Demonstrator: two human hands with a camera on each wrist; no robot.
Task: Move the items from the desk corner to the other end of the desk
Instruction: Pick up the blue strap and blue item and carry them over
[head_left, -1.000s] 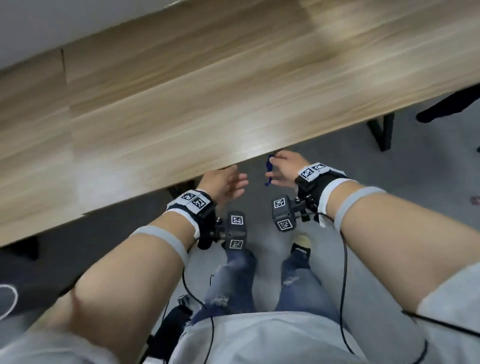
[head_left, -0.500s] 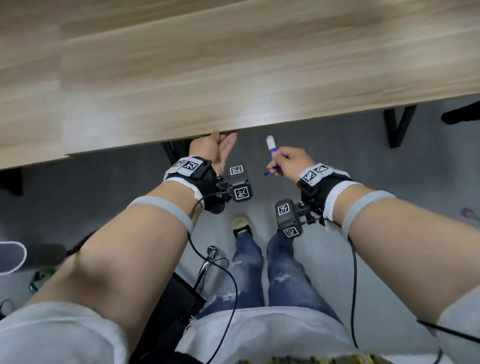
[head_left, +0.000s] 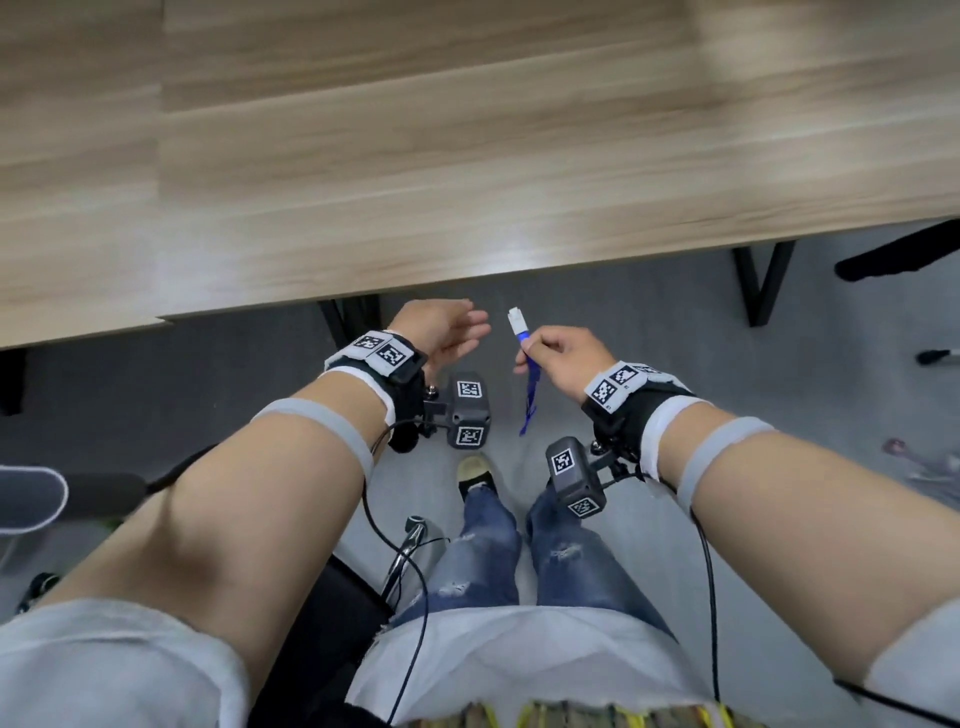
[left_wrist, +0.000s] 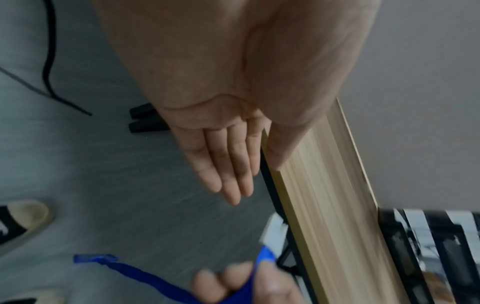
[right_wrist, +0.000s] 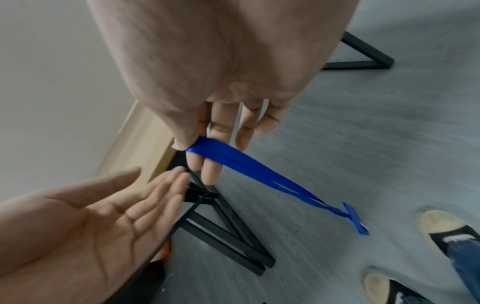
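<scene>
My right hand (head_left: 540, 353) pinches a small white stick-like item (head_left: 518, 321) where its blue strap (head_left: 530, 395) joins it. It is held in the air just below the wooden desk's (head_left: 467, 156) front edge. The white end points up toward the desk and the strap hangs down. In the right wrist view the blue strap (right_wrist: 259, 172) runs from between thumb and forefinger and ends in a small blue tag. My left hand (head_left: 449, 332) is open and empty, fingers straight, close to the left of the item. The left wrist view shows its fingers (left_wrist: 228, 164) beside the desk edge (left_wrist: 324, 185).
The desktop in view is bare wood. Black metal desk legs (right_wrist: 228, 232) stand under the edge ahead, another leg (head_left: 761, 286) farther right. A dark chair part (head_left: 31, 499) sits at far left. My shoes (head_left: 475, 475) and cables are on the grey floor.
Both hands have come away from under the desk edge. My right hand has turned the white end up, and the blue strap now hangs free. My left hand has let go of the desk edge.
</scene>
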